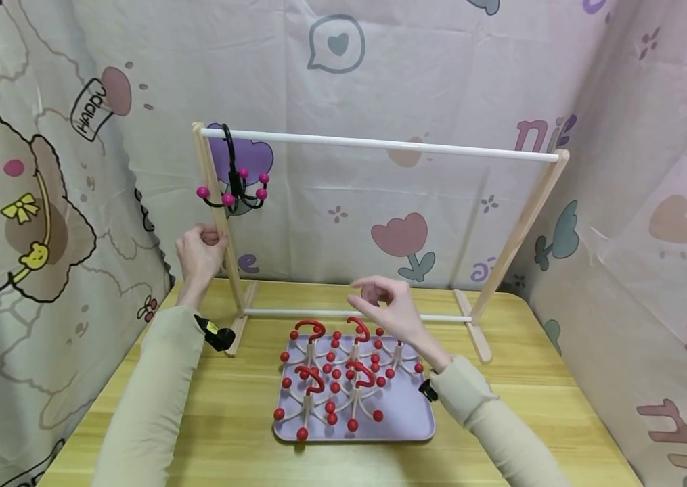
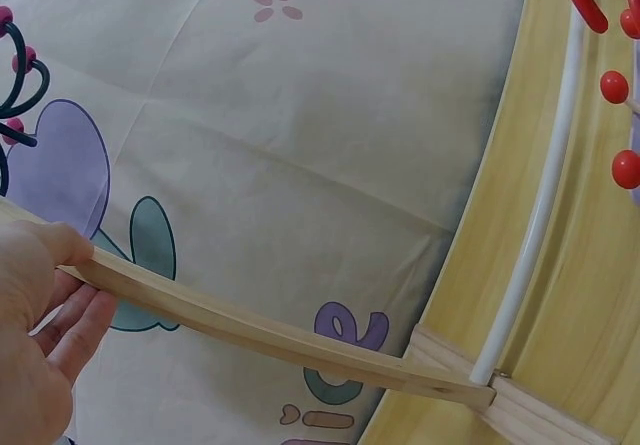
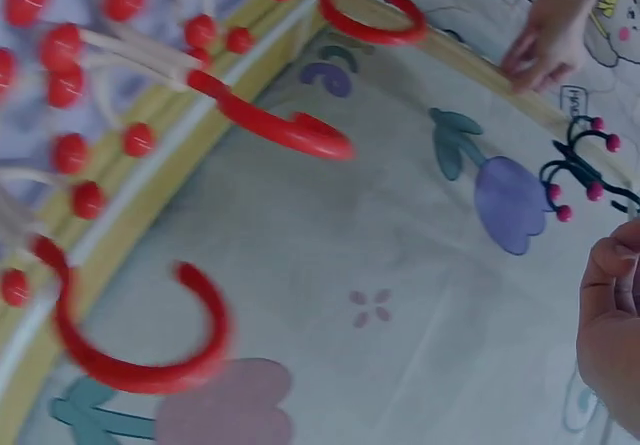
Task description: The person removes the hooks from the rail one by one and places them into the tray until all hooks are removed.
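At the left of the head view, my left hand (image 1: 202, 253) pinches the left wooden post (image 2: 250, 330) of a hanging rack between thumb and fingers. Above that hand, a black hook with several curved arms tipped with pink balls (image 1: 235, 182) hangs from the rack's white top rail (image 1: 380, 143). My right hand (image 1: 388, 308) hovers over the back of a lilac tray (image 1: 404, 412), fingers loosely bent, holding nothing. Several pale multi-arm hooks (image 1: 308, 406) with red hook tops and red ball tips stand on the tray. In the right wrist view their red hooks (image 3: 290, 130) are slightly blurred.
A white lower rail (image 1: 300, 313) joins the rack's feet just behind the tray. The right wooden post (image 1: 520, 237) slants up to the top rail. Beneath everything is a yellow wooden table (image 1: 538, 406), with patterned curtains (image 1: 319, 88) behind and at both sides.
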Action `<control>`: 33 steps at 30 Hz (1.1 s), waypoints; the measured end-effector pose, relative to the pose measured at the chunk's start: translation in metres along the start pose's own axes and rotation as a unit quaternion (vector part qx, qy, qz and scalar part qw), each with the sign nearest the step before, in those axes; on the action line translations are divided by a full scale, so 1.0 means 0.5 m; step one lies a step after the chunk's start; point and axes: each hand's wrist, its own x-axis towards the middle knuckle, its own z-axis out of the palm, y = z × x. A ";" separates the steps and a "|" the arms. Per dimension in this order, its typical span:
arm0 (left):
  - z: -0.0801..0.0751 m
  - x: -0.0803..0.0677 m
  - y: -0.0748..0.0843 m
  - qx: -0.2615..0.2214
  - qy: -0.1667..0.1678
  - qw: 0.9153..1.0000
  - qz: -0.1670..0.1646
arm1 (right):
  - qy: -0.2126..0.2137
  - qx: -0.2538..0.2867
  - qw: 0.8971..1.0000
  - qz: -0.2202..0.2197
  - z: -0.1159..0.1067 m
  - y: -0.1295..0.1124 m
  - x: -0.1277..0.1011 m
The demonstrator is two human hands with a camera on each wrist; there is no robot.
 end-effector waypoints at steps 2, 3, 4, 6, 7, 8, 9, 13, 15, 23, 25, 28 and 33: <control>-0.001 0.002 0.002 0.002 -0.002 1.000 0.000 | 0.003 0.001 1.000 0.004 -0.001 -0.012 0.028; -0.002 0.002 0.003 0.002 -0.002 1.000 0.000 | 0.003 0.003 1.000 0.007 -0.002 -0.018 0.042; -0.002 0.002 0.003 0.001 -0.003 1.000 -0.001 | 0.004 0.004 1.000 0.011 -0.001 -0.023 0.054; -0.002 0.002 0.003 0.001 -0.004 1.000 -0.002 | 0.003 0.011 1.000 0.018 0.000 -0.030 0.076; -0.002 0.002 0.003 0.002 -0.004 1.000 -0.002 | 0.005 0.015 1.000 0.021 0.001 -0.032 0.087; -0.002 0.002 0.003 0.002 -0.004 1.000 -0.002 | 0.005 0.022 0.999 0.023 0.003 -0.034 0.097; -0.002 0.002 0.004 0.002 -0.005 1.000 -0.001 | 0.006 0.028 0.999 0.027 0.004 -0.037 0.106; -0.001 0.002 0.005 0.002 -0.005 1.000 -0.002 | 0.015 0.040 0.998 0.040 0.013 -0.043 0.140; -0.001 0.002 0.005 0.002 -0.004 1.000 -0.003 | 0.019 0.041 0.998 0.045 0.018 -0.047 0.155; -0.001 -0.001 0.004 0.005 -0.006 1.000 -0.001 | 0.042 0.056 0.996 0.051 0.047 -0.074 0.221; -0.002 -0.002 0.005 0.004 -0.007 1.000 -0.002 | 0.050 0.058 0.996 0.052 0.059 -0.081 0.242; -0.002 -0.001 0.006 0.003 -0.007 1.000 0.001 | 0.065 0.054 0.995 0.052 0.078 -0.092 0.275; -0.001 0.000 0.004 0.003 -0.001 1.000 0.009 | 0.080 0.054 0.994 0.054 0.110 -0.097 0.321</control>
